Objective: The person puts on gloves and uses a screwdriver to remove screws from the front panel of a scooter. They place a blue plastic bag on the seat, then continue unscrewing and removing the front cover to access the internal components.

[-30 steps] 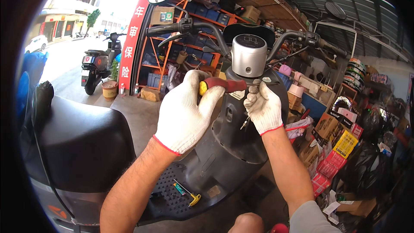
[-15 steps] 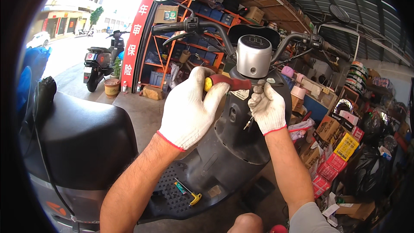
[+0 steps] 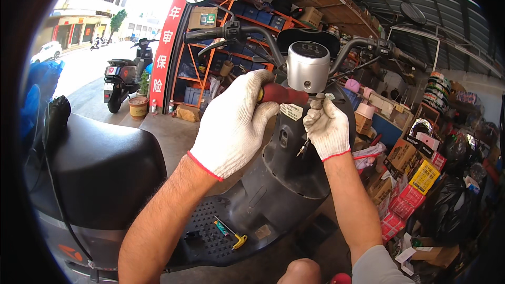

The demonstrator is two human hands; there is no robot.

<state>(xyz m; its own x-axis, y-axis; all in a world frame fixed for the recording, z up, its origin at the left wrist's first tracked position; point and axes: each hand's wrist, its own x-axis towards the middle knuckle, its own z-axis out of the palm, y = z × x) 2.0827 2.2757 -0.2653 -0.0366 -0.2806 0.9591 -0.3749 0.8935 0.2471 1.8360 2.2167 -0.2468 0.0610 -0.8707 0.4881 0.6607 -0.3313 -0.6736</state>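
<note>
My left hand (image 3: 229, 126), in a white knit glove with a red cuff, is closed round the red handle of a screwdriver (image 3: 284, 95), held level and pointing right. My gloved right hand (image 3: 329, 129) is closed just beyond the handle's end, fingertips pinched together; what they grip is hidden, and the shaft cannot be made out there. Both hands are over the front panel of a dark scooter (image 3: 294, 165), below its round silver display housing (image 3: 309, 68). Keys (image 3: 302, 149) hang from the panel beside my right hand.
A yellow-handled tool (image 3: 239, 241) lies on the scooter's footboard (image 3: 210, 229). The black seat (image 3: 100, 163) rises at left. Handlebars (image 3: 268, 39) spread above the hands. Boxes (image 3: 407, 200) and black bags (image 3: 452, 205) crowd the right; orange shelves (image 3: 192, 68) stand behind.
The screwdriver and my left hand have shifted slightly up and left. My right fingers have curled in more, and the shaft seen across them earlier no longer shows.
</note>
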